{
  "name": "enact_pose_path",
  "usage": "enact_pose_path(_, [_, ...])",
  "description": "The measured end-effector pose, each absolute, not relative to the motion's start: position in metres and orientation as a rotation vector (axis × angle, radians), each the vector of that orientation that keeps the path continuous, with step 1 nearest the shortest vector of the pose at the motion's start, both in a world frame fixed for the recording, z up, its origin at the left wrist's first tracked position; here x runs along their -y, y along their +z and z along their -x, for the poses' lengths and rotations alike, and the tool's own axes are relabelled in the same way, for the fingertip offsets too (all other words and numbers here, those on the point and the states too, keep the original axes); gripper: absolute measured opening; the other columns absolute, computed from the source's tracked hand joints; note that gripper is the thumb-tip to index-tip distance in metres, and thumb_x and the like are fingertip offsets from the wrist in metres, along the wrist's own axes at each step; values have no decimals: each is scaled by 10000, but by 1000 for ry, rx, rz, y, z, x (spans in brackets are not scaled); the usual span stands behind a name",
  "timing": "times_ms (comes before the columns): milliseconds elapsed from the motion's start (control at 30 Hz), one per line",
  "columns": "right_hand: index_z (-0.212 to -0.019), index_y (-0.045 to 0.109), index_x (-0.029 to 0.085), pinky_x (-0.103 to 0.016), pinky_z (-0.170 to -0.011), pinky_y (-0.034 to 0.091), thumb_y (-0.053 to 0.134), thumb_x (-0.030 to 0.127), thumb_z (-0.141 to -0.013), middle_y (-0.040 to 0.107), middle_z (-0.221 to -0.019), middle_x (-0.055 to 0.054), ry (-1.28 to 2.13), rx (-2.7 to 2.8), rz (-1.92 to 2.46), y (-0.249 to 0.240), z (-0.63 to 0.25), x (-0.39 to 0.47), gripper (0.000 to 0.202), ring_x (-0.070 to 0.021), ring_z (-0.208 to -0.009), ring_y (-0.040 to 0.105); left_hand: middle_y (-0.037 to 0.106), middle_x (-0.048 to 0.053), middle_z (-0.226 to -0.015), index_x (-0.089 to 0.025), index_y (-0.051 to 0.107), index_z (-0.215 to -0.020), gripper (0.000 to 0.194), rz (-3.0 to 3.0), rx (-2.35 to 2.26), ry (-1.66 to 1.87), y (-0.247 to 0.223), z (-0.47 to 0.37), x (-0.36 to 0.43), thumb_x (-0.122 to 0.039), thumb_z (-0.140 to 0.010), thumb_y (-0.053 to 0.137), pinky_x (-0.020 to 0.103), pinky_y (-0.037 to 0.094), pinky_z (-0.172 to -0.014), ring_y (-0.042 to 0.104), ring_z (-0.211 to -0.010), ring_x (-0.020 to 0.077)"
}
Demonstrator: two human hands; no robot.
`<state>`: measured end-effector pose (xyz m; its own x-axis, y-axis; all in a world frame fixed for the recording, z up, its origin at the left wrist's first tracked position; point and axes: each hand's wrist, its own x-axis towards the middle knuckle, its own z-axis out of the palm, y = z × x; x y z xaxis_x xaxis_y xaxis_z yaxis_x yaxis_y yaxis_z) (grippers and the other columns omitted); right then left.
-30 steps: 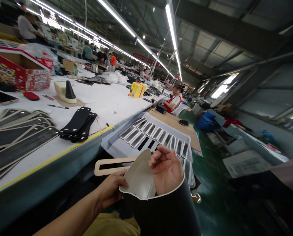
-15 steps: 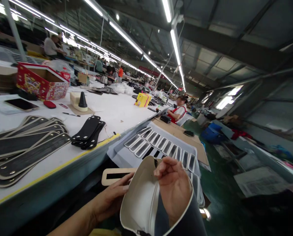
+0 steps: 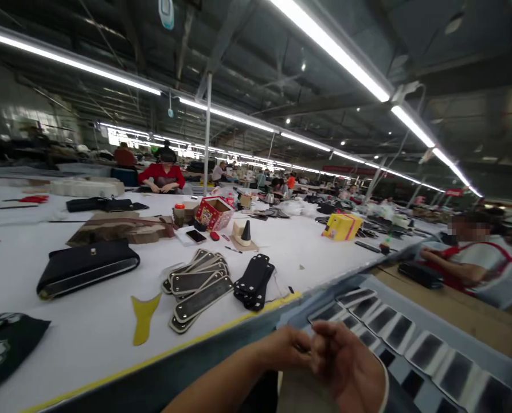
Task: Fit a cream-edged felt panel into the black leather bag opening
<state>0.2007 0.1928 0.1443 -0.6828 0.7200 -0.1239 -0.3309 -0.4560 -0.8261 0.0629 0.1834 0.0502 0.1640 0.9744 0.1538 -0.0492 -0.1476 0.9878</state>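
My left hand (image 3: 286, 347) reaches in from below, its fingers closed and meeting the fingertips of my right hand (image 3: 345, 360). The right fingers are curled, palm towards me; anything pinched between the hands is hidden. A pale-lined dark piece (image 3: 301, 394) lies below my hands, mostly out of frame, and its pale edge curves around my right wrist. Nearby on the right are rows of dark strips with light borders (image 3: 425, 347). On the table to the left lie black strips with pale edges and metal studs (image 3: 204, 298) and a stack of black studded pieces (image 3: 252, 281).
A long white table (image 3: 105, 338) with a yellow-taped edge holds a black bag (image 3: 88, 267), yellow Y-shaped piece (image 3: 144, 318), phone (image 3: 195, 236), red box (image 3: 215, 213), black cone (image 3: 246, 230) and yellow package (image 3: 342, 227). A person in a red apron (image 3: 471, 261) sits at right.
The view has swung left, showing more of the table. My left hand has moved from the piece's side to my right fingers. The piece sits lower and is mostly out of sight.
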Motion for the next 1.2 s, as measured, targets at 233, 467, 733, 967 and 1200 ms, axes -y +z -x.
enact_pose_path(233, [-760,597,116,-183,-421,398,383,317,-912,521,-562,4,2195,736,751,166,-172,-207,330,-78,-452,470,668,23,-749,-120,714,-835,309,-1285,-1072,1234,52,-40,-143,-385,-678,739,217,415,-645,550,-664,125])
enact_pose_path(467, [-797,584,126,-169,-410,385,413,315,-897,517,-570,9,2240,619,681,149,-172,-210,274,-78,-461,470,629,-10,-651,-131,718,-819,326,-1341,-1344,1140,55,-38,-131,-399,-636,744,204,340,-544,494,-590,112])
enact_pose_path(733, [-827,552,136,-160,-409,380,455,297,-871,501,-573,28,2292,560,662,145,-174,-210,193,-68,-458,467,412,-41,-544,-120,588,-657,330,-1351,-1315,1100,43,-35,-131,-436,-698,671,221,237,-478,333,-518,78])
enact_pose_path(967, [-810,556,133,-151,-417,351,544,302,-822,488,-567,45,2348,679,632,142,-182,-204,170,-56,-462,446,296,-58,-511,-158,414,-533,407,-1341,-1333,1168,41,-33,-134,-447,-699,647,238,175,-461,248,-500,66])
enact_pose_path(1200, [-828,620,111,-226,-567,423,593,440,-817,608,-650,-35,2323,1809,565,102,-222,-191,331,-104,-557,557,332,-57,-500,-156,451,-560,455,-1234,-1288,1128,52,-29,-131,-552,-657,652,226,197,-441,271,-471,63])
